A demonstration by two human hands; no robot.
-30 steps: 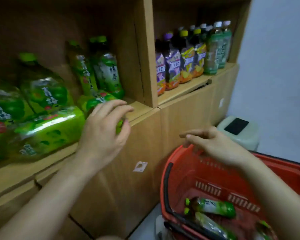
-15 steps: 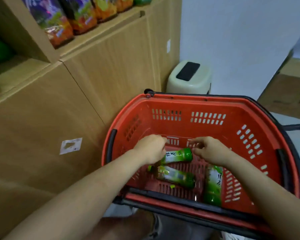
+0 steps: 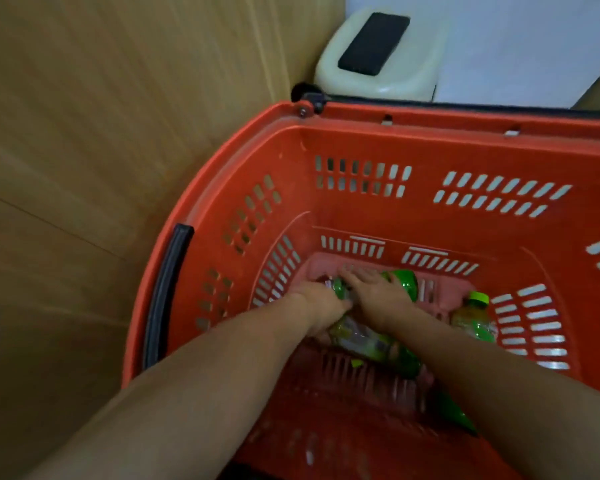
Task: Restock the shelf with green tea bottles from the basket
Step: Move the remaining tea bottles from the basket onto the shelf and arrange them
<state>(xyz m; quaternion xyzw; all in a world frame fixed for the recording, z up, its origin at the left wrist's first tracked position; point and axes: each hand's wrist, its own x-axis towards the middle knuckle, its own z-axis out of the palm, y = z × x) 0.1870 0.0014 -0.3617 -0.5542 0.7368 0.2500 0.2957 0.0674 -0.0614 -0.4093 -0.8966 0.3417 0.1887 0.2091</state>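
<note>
Both my hands are down in the red basket, where three green tea bottles lie on the floor. My right hand lies over the far bottle, its fingers wrapped across it. My left hand is curled beside it, gripping the left end of the nearer bottle, which lies slantwise under both wrists. The third bottle, with a yellow-green cap, lies untouched at the right. The shelf is out of view.
A wooden cabinet front stands close along the basket's left side. A cream bin with a black lid flap sits behind the basket against the pale wall. The basket's black handle runs along its left rim.
My view dropped from the shelf to the basket. Both hands left the shelf, reached into the basket and closed on bottles there.
</note>
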